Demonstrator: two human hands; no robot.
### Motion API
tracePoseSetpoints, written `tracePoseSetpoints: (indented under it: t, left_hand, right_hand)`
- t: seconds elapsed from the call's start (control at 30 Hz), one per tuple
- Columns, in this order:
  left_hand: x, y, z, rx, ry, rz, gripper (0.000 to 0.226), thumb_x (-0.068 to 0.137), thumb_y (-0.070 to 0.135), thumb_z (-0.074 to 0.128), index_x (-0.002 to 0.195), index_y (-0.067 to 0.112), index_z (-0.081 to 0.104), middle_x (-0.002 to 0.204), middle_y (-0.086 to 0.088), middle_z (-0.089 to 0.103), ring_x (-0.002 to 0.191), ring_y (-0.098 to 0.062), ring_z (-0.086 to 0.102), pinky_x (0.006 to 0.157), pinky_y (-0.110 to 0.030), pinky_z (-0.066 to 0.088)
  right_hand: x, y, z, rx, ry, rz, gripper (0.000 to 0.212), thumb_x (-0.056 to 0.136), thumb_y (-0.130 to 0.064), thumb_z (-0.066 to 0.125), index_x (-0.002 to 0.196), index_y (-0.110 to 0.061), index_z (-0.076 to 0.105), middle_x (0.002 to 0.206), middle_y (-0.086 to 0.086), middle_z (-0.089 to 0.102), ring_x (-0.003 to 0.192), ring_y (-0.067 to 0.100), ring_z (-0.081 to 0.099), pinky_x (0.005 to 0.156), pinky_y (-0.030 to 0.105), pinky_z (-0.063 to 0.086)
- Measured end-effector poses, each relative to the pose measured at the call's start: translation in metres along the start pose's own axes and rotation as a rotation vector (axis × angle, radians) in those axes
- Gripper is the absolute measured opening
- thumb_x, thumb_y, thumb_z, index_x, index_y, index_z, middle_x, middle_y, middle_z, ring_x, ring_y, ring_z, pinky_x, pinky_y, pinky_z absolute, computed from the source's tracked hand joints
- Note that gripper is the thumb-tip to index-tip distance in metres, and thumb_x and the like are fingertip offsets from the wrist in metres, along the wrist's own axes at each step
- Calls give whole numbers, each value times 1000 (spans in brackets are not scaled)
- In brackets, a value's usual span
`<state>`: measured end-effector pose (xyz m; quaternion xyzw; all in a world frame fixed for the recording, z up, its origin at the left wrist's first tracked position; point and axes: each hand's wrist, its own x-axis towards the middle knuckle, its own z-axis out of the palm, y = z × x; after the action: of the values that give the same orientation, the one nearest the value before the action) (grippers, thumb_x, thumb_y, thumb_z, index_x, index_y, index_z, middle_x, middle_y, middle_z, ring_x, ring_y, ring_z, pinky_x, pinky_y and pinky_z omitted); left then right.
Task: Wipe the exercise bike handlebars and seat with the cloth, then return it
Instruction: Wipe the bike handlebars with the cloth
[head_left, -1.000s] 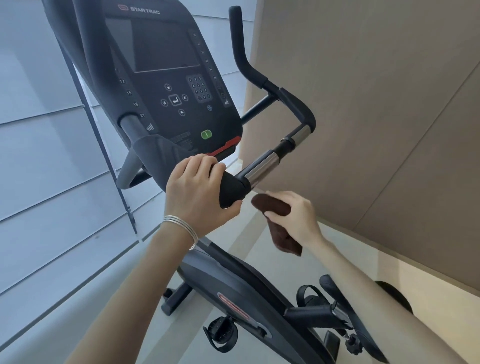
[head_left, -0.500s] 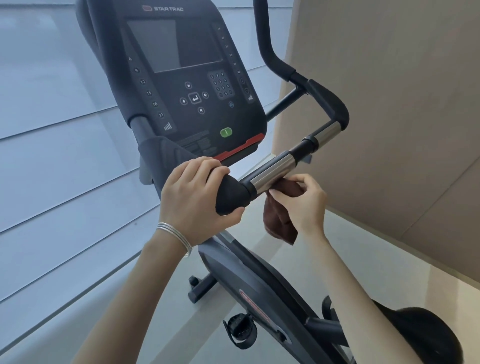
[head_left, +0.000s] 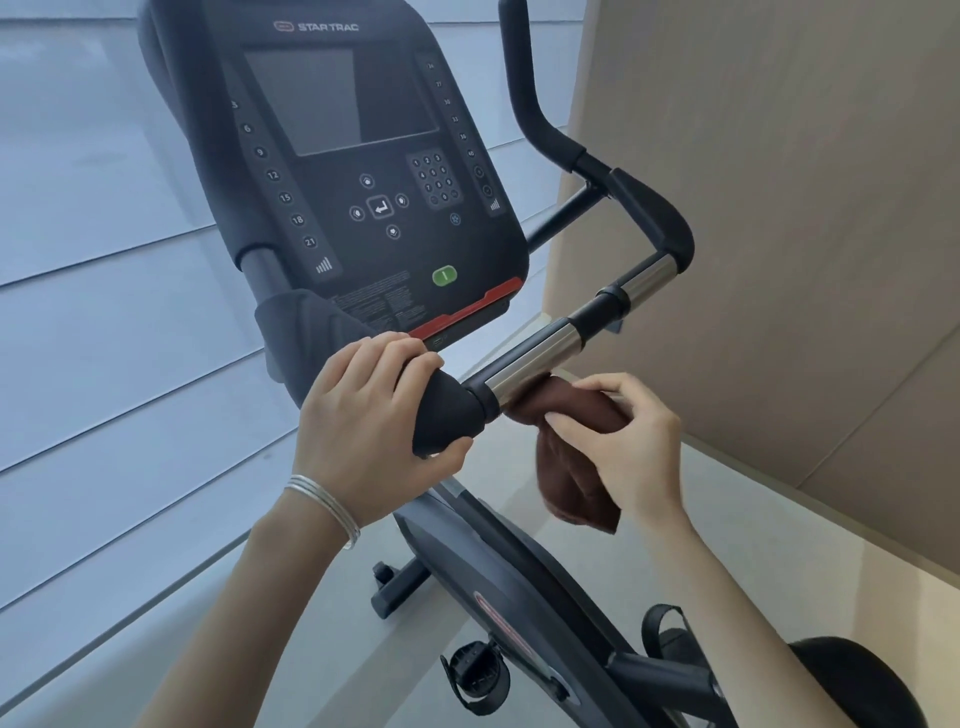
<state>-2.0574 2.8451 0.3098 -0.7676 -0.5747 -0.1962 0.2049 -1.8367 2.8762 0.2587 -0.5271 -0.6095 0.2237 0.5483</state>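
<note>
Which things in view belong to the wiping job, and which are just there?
In the job: cloth, handlebar, seat, left hand gripping the handlebar, right hand holding the cloth.
Just there: console, pedal, bracelets.

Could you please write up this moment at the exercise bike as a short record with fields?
Left hand: grips the black base of the handlebar
Right hand: pinches the cloth, pressing it to the bar's chrome section from below
Cloth: brown, bunched, its tail hanging below the bar
Console: screen dark
Seat: lower right, untouched
</note>
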Motion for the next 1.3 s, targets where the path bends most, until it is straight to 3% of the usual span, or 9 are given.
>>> tracePoseSetpoints:
  t: [0.17, 0.4, 0.63, 0.77, 0.93, 1.1, 1.3]
  left_hand:
    - [7, -2, -5, -20, -64, 23, 59, 69, 59, 57, 106, 14, 65, 106, -4, 68, 101, -29, 63, 95, -43, 47]
    - [8, -13, -4, -49, -76, 65, 66, 76, 69, 44, 110, 16, 64, 109, 0, 68, 107, -25, 62, 104, -43, 40]
    - [32, -62, -9, -93, -148, 196, 72, 75, 79, 26, 98, 24, 68, 98, 8, 69, 100, -19, 64, 110, -42, 32]
    - [37, -77, -6, -135, -117, 313, 67, 76, 76, 30, 93, 24, 70, 86, 8, 71, 87, -19, 66, 103, -41, 42]
    - [39, -80, -4, -210, -127, 354, 66, 77, 73, 27, 87, 23, 69, 83, 7, 71, 79, -20, 65, 94, -40, 47]
    - [37, -82, -1, -246, -132, 339, 70, 77, 73, 22, 88, 22, 68, 85, 6, 70, 84, -19, 64, 98, -38, 42]
    - [38, -83, 4, -249, -111, 324, 70, 76, 74, 18, 87, 24, 66, 85, 9, 67, 85, -17, 61, 100, -35, 36]
  right_hand:
    - [41, -23, -25, 3, 60, -111, 24, 74, -27, 78, 96, -31, 68, 95, -11, 71, 92, 8, 65, 82, 20, 54]
    - [62, -43, 10, -346, -174, -349, 27, 81, -32, 70, 106, -20, 69, 105, -2, 71, 97, 12, 61, 92, 34, 52]
    - [46, -64, 28, -404, -229, -299, 27, 79, -34, 71, 105, -25, 69, 108, -8, 68, 110, 19, 53, 98, 53, 42]
    - [32, -72, 42, -434, -182, -204, 30, 79, -38, 70, 106, -23, 70, 114, -7, 65, 116, 19, 49, 101, 46, 42]
    - [34, -74, 55, -439, -96, -37, 24, 78, -32, 73, 101, -25, 70, 112, -8, 64, 109, 13, 48, 85, 15, 37]
    - [66, -69, 53, -490, -25, 104, 21, 78, -31, 72, 98, -24, 72, 109, -7, 64, 109, 18, 53, 93, 34, 47]
    - [74, -80, 53, -590, -136, 125, 15, 80, -32, 68, 93, -25, 73, 101, -9, 68, 99, 11, 59, 94, 38, 49]
